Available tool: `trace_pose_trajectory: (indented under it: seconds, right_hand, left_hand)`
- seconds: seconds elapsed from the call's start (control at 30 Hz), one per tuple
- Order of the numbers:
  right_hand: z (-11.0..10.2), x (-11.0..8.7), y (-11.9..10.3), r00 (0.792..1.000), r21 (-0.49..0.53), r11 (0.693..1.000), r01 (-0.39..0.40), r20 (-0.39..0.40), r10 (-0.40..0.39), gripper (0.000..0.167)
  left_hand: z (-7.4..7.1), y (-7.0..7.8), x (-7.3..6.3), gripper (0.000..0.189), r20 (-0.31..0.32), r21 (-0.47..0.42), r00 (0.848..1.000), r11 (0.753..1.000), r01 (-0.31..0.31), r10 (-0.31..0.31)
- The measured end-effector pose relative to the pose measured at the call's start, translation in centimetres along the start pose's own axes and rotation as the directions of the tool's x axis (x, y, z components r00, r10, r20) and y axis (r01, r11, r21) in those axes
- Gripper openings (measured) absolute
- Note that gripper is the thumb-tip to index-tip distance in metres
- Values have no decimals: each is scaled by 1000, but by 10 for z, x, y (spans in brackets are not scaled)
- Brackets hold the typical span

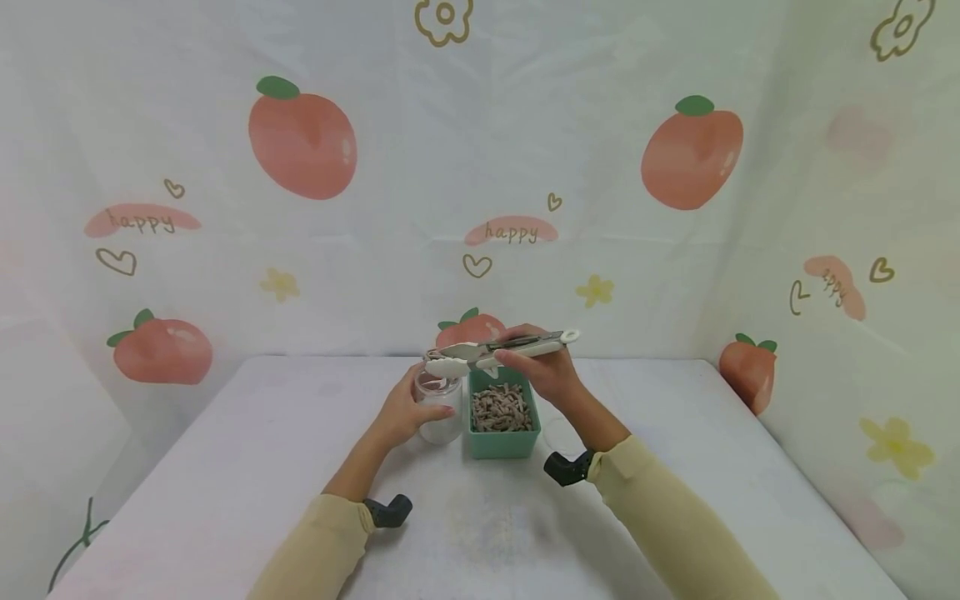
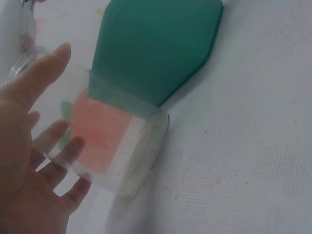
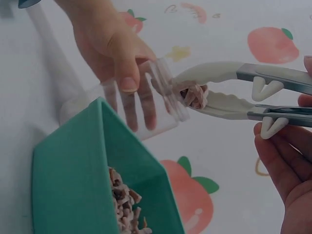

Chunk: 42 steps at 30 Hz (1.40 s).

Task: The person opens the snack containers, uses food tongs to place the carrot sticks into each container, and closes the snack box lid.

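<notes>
My left hand (image 1: pixel 399 417) grips a clear jar (image 1: pixel 441 427) from its left side, thumb and fingers around the wall. In the left wrist view the jar (image 2: pixel 112 141) stands on the table and looks see-through, with nothing visible inside. My right hand (image 1: pixel 553 375) holds white-and-grey kitchen tongs (image 1: pixel 532 346) above a green box. Between the tongs' tips, right at the jar's mouth, is a small clump of brownish-grey dried strips (image 3: pixel 197 96). More such strips (image 1: pixel 501 408) lie in the green box (image 1: pixel 501 447), just right of the jar.
A clear round lid (image 1: pixel 564 436) lies on the white table (image 1: pixel 480 533) right of the box, partly behind the right forearm. A white curtain (image 1: pixel 420 167) with peach prints hangs behind the table and along its sides.
</notes>
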State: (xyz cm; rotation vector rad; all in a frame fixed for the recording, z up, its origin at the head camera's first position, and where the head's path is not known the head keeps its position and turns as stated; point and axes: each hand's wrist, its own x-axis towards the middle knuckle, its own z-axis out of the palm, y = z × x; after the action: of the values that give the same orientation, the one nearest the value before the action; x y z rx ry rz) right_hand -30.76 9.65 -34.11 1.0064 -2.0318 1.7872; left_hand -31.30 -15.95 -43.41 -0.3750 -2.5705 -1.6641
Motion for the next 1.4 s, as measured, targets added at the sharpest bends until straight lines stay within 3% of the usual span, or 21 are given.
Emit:
trace_pose_trajectory:
  seconds: [0.2,0.43,0.57,0.97,1.4]
  right_hand:
    - [2,2,-4,998,-11,998,-63,16,64,19]
    - [5,3,-29,995,-31,996,-89,39,90,21]
    - [6,3,-31,994,-59,993,-101,44,103,23]
    - [-3,0,-1,994,-19,994,-105,26,105,25]
    - [-26,-7,-2,998,33,998,-52,-35,53,24]
  left_hand:
    - [-1,2,-1,90,6,0,1000,1000,-3,3]
    - [-1,1,0,90,9,-12,1000,1000,-17,17]
    - [-1,3,0,90,7,-20,1000,1000,-17,17]
    - [1,2,0,87,10,-36,999,998,-48,49]
    - [-1,2,-2,86,15,-34,998,997,-68,68]
